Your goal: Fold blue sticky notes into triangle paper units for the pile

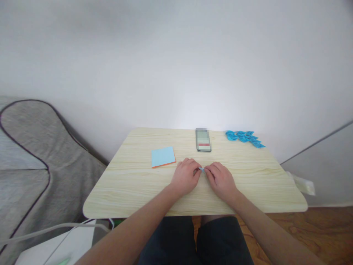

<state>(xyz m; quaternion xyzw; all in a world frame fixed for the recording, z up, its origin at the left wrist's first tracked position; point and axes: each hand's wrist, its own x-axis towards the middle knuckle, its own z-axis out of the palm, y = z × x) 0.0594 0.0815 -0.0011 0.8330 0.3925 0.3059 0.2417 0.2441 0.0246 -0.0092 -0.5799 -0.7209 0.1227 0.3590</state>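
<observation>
Both hands meet over the front middle of the table. My left hand (186, 176) is closed, its fingertips pinching one end of a small piece of light blue paper (202, 169). The other end sits between the closed thumb and fingers of my right hand (220, 179). Most of the paper is hidden by the fingers, so its folded shape is unclear. Left of my hands lies a stack of square paper (163, 156), light blue on top with an orange edge below. Several folded blue paper pieces (244, 137) rest at the back right.
A phone (203, 140) with a blurred screen lies on the wooden table (132, 184) near the wall (176, 66). To the left is a grey fabric piece (68, 154) with dark piping. A whitish cable (68, 225) runs below the table's left corner.
</observation>
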